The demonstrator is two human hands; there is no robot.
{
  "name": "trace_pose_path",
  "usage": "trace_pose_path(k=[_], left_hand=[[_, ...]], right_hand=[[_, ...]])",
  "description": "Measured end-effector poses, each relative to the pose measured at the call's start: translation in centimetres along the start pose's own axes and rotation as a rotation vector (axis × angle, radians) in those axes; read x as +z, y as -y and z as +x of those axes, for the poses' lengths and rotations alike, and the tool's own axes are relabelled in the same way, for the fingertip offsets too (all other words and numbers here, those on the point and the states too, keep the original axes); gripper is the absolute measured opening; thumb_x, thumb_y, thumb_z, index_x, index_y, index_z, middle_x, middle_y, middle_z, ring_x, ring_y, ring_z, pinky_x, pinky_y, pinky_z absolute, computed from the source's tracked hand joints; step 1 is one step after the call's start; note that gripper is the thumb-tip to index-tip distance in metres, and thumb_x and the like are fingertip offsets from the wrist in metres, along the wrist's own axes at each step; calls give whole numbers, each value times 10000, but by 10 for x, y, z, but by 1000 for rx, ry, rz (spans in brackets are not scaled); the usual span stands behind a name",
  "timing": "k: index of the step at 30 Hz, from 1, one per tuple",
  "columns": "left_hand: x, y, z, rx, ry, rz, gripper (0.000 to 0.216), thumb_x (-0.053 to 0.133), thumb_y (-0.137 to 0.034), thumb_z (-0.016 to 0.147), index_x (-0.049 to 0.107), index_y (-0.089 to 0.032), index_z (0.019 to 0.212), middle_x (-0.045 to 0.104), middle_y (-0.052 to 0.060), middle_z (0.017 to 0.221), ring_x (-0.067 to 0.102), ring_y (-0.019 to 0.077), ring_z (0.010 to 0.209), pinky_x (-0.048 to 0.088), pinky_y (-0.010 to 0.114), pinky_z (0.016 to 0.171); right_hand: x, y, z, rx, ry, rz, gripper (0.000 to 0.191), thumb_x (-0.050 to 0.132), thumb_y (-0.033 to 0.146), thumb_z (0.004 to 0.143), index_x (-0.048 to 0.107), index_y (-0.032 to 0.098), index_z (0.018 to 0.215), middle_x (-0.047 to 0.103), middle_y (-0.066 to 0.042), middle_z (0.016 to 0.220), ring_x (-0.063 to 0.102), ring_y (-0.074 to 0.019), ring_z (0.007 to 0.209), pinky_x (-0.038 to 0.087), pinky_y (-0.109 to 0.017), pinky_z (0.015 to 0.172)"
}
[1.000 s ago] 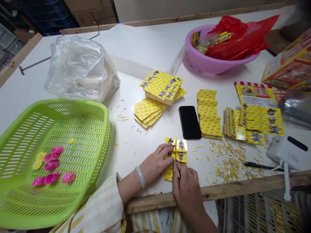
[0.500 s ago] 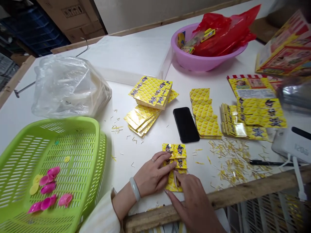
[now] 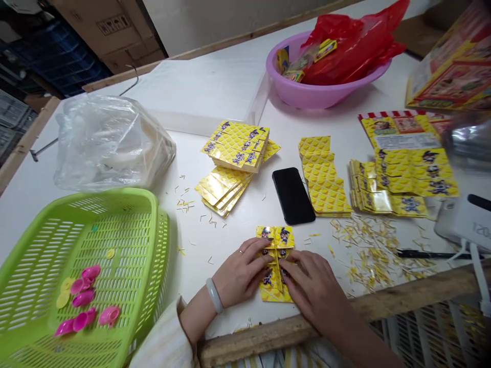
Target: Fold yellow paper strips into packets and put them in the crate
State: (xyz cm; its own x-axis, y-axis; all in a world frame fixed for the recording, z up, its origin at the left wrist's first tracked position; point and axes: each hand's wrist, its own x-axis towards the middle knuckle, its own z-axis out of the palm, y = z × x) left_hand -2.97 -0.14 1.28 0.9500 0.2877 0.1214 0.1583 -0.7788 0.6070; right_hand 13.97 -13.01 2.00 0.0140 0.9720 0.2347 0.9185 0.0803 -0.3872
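A yellow printed card sheet (image 3: 284, 235) with small cartoon figures lies near the table's front edge, a raised fold or flap running down its middle. On its left half rest the fingers of my left hand (image 3: 238, 275), stretched out and flat. My right hand (image 3: 315, 287) touches the right half, fingers apart and slightly bent, tips beside the raised middle. Part of the card is hidden under both hands. Behind it are a stack of similar cards (image 3: 236, 143), some fanned golden cards (image 3: 222, 186) and a black phone (image 3: 293, 196).
A green basket (image 3: 153, 225) with pink and yellow plastic pieces stands left. Behind are a clear plastic bag (image 3: 111, 143) and a purple basin (image 3: 318, 94) holding a red bag. Rightward lie card piles (image 3: 326, 184), yellow scraps (image 3: 370, 255), a pen (image 3: 429, 254) and a white power bank (image 3: 464, 225).
My right hand has shifted from the card's lower middle to its right half, its fingers now more spread. The card's middle stands up more visibly. My left hand stays nearly in place.
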Motion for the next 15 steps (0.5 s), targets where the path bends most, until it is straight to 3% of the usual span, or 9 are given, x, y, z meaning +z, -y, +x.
trace_pose_path(k=[6,10,15], left_hand=[[6,-2,-1,78,-6,217,310,487,-134,867,528,-107,1173,493,175,1296,401,291,1278,430,484,1060],[5,-4,1,73,6,255,319,491,-158,860,532,-100,1171,490,173,1299,422,293,1253,426,488,1063],[2,-8,6,39,24,221,305,471,-157,858,533,-87,1148,480,177,1297,381,287,1288,398,463,1093]], right_hand=[[0,5,-4,-91,-89,-167,271,491,128,864,619,134,1102,537,-184,1243,465,-330,1157,428,-513,950],[-2,-6,8,-166,0,-27,268,481,130,851,611,126,1086,554,-156,1238,464,-290,1190,444,-459,992],[-1,-17,19,-88,93,196,214,494,139,819,593,185,1002,546,-116,1243,455,-265,1200,447,-473,1001]])
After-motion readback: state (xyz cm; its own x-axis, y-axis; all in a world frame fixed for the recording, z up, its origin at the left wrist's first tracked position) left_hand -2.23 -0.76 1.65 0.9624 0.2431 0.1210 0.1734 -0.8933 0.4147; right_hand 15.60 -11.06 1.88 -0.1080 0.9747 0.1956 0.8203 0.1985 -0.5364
